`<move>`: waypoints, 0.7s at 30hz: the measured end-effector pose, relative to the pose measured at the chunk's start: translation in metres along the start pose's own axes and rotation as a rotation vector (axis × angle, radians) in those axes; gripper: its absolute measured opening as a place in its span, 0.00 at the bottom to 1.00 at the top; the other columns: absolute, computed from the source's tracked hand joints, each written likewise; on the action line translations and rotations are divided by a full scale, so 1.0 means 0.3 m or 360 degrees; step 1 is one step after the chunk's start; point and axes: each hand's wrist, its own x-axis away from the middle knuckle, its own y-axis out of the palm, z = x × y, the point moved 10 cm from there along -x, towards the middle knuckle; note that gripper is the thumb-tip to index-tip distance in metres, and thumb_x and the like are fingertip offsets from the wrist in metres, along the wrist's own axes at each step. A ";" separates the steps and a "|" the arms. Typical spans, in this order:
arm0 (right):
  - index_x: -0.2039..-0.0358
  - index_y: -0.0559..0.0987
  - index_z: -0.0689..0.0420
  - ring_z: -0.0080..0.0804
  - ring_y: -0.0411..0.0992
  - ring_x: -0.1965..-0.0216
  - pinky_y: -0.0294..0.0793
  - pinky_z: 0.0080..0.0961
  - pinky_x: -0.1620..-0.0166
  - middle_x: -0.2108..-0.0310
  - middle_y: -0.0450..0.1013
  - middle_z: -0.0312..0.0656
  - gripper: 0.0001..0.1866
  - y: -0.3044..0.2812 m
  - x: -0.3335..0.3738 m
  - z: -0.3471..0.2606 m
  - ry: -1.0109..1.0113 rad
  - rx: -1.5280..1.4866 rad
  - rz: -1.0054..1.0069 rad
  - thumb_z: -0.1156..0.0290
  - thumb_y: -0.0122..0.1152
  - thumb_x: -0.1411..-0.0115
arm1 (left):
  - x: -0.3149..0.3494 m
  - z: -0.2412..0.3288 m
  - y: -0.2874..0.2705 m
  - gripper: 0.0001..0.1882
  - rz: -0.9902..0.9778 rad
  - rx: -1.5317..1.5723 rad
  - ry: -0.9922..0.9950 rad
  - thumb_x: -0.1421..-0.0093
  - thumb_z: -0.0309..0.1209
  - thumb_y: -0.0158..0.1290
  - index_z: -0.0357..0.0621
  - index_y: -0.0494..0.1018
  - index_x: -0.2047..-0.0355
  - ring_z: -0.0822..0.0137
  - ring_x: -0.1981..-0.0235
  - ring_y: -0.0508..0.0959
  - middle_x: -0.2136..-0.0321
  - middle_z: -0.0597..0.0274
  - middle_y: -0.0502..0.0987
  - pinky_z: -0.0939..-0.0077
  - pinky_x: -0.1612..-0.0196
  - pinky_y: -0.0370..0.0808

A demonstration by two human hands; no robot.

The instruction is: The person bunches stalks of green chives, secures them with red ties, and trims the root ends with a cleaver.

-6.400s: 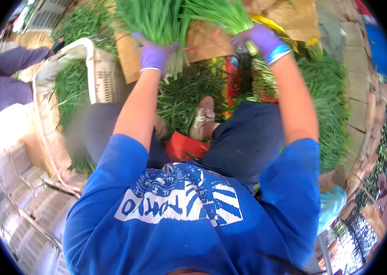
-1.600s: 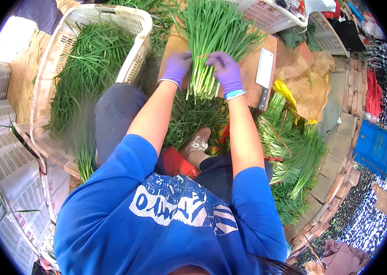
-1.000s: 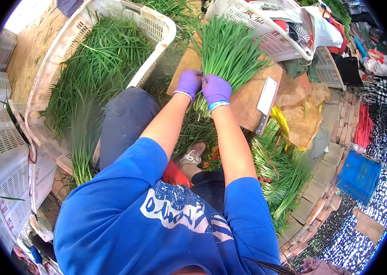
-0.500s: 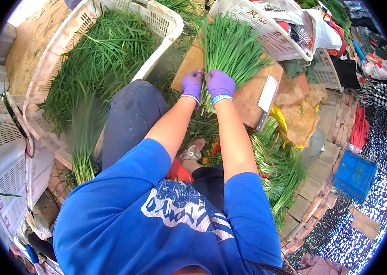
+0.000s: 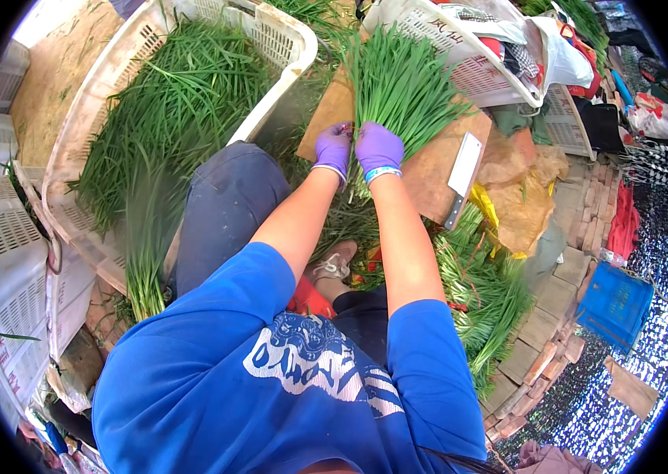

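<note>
A fanned bunch of garlic chives [image 5: 405, 79] lies across a wooden board [image 5: 427, 178], leaves pointing away from me. Both my hands wear purple gloves and meet at its stems. At the bunch's left edge, my left hand [image 5: 333, 147] is closed in a pinch, with a bit of thin red tie showing at the fingertips. My right hand [image 5: 380, 147] is closed over the stems just beside it. Its fingertips are hidden; a moment ago the tie ran into them. A cleaver [image 5: 465, 164] with a dark handle rests on the board's right side.
Left of my knee, a white plastic crate [image 5: 61, 170] holds loose chives [image 5: 168, 103]. Tied chive bunches [image 5: 480, 292] lie at the lower right, near a crumpled brown-yellow sack [image 5: 535, 209]. Another white crate [image 5: 472, 75] with bags stands beyond the board. A blue crate [image 5: 616, 306] sits far right.
The red tie stretched between my hands now shows only as a bit at the left fingertips. My right hand has shifted slightly; the bunch and the cleaver stay in place.
</note>
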 end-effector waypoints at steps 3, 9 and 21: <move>0.76 0.76 0.53 0.46 0.71 0.72 0.70 0.38 0.68 0.75 0.72 0.46 0.09 -0.006 0.003 -0.008 0.0003 -0.0006 -0.0006 0.66 0.46 0.50 | 0.001 -0.012 0.002 0.10 -0.0014 0.0093 -0.0077 0.45 0.27 0.50 0.35 0.74 0.65 0.76 0.75 0.70 0.76 0.62 0.75 0.81 0.70 0.67; 0.76 0.76 0.52 0.45 0.71 0.72 0.70 0.37 0.68 0.75 0.72 0.46 0.09 0.004 -0.008 -0.002 -0.0069 -0.0033 -0.0101 0.66 0.47 0.50 | 0.007 -0.001 0.006 0.09 -0.0058 0.0170 -0.0044 0.44 0.24 0.48 0.34 0.74 0.65 0.79 0.77 0.68 0.76 0.64 0.74 0.85 0.73 0.65; 0.75 0.76 0.54 0.46 0.71 0.71 0.70 0.38 0.67 0.75 0.72 0.48 0.09 0.002 -0.006 0.007 -0.0017 -0.0044 -0.0070 0.66 0.47 0.50 | 0.006 -0.009 0.009 0.09 -0.0113 0.0177 -0.0108 0.46 0.24 0.48 0.36 0.74 0.65 0.78 0.79 0.67 0.78 0.68 0.73 0.85 0.74 0.64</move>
